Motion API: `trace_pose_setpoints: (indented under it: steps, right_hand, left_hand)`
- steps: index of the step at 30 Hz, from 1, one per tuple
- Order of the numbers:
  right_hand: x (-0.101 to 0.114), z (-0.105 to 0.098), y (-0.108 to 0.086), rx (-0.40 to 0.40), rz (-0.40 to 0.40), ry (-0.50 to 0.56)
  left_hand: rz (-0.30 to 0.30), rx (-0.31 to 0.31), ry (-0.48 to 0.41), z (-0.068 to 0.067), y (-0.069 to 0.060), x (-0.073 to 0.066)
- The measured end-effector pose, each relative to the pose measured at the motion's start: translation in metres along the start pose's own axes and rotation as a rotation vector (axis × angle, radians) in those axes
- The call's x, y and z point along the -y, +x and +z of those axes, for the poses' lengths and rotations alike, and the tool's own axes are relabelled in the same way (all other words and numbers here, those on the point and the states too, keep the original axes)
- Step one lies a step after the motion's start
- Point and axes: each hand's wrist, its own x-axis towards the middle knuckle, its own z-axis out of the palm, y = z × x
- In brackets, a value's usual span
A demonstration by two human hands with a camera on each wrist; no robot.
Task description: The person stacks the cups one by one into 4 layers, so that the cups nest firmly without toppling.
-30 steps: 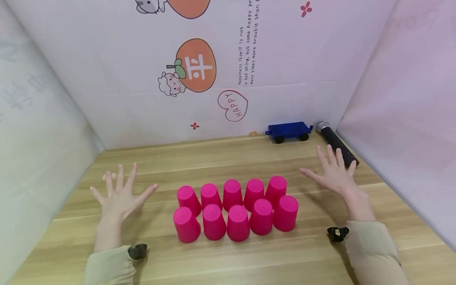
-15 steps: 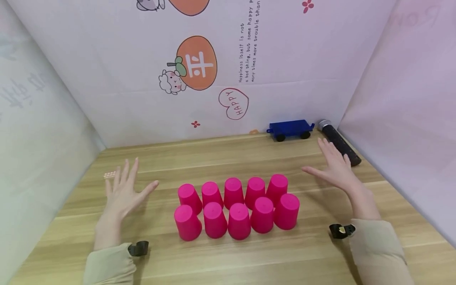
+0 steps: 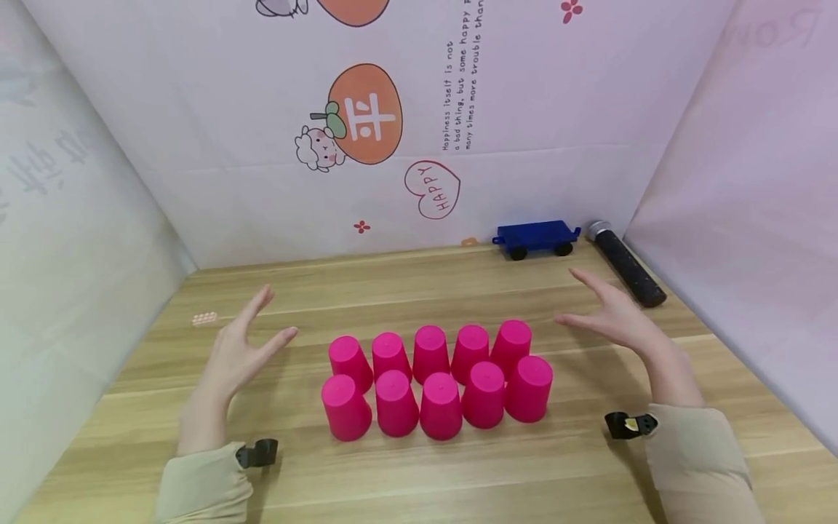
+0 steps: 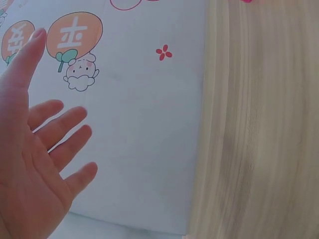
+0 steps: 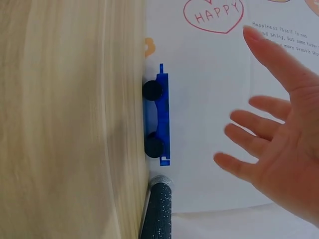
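Two rows of upside-down pink cups stand on the wooden table (image 3: 419, 480) in the head view, a back row with a cup (image 3: 430, 355) at its middle and a front row with a cup (image 3: 441, 406) at its middle. My left hand (image 3: 237, 358) hovers to the left of the cups, thumb apart from the fingers, holding nothing. On the other side, my right hand (image 3: 615, 313) is held up right of the cups, likewise touching nothing. Both palms face inward. In the wrist views the left hand (image 4: 40, 164) and the right hand (image 5: 279, 134) show slightly bent, spread fingers.
A blue toy wagon (image 3: 537, 238) stands by the back wall (image 3: 262, 145). To its right lies a black microphone (image 3: 627, 266), behind my right hand. A small pale dotted item (image 3: 204, 319) lies at the far left. White side walls rise left and right.
Both hands have turned from palms down with spread fingers to palms facing each other. The cups, wagon and microphone have stayed in place; the head view has shifted slightly.
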Motion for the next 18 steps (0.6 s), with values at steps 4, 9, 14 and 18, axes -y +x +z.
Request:
trace_pose_setpoints:
  steps: [4,9,14,18]
  right_hand:
    - [0.003,0.001,0.000,0.049,-0.025,0.047]
    - [0.007,0.003,-0.001,0.129,-0.097,0.136]
    - [0.010,0.010,0.001,0.189,-0.176,0.185]
    - [0.013,0.016,0.002,0.244,-0.199,0.216]
  left_hand:
    - [0.034,-0.001,-0.039,0.004,0.001,0.000]
    - [0.037,0.036,-0.076,0.010,0.003,-0.006]
    - [0.043,0.099,-0.115,0.018,0.004,-0.009]
    - [0.047,0.162,-0.160,0.022,0.005,-0.011]
